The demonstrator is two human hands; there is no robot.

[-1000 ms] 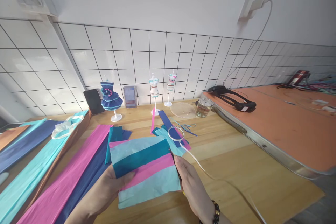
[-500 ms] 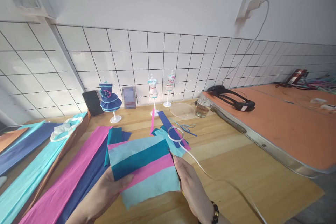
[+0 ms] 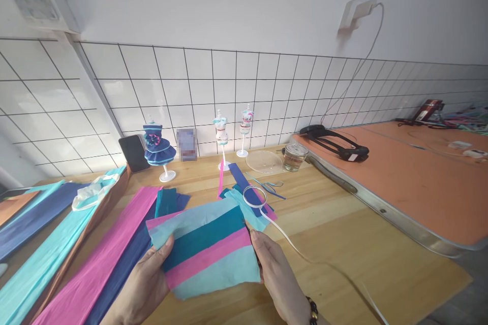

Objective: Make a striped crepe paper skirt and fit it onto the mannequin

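Observation:
A striped sheet of what looks like crepe paper (image 3: 208,254), in light blue, teal and pink bands, is held up over the table between my hands. My left hand (image 3: 147,279) grips its left side, thumb on top at the light blue and teal bands. My right hand (image 3: 276,274) is closed at the right edge. A slim dark object shows between those fingers and the edge; its kind is mostly hidden. Just behind the sheet lie overlapping blue, teal and pink strips (image 3: 263,221), with a small ring light (image 3: 254,197) on a white cable above them.
Long pink (image 3: 102,254) and turquoise strips (image 3: 46,264) cover the left. At the back stand a dressed mini mannequin (image 3: 158,150), two smaller mannequins (image 3: 221,132), a phone (image 3: 134,153), a clear disc (image 3: 263,161) and a glass of liquid (image 3: 295,156). Black headgear (image 3: 337,144) rests on the orange surface (image 3: 419,177).
My left hand has shifted its grip up the left side, its thumb now higher on the sheet. The sheet's left end has moved slightly left. My right hand stays at the right edge.

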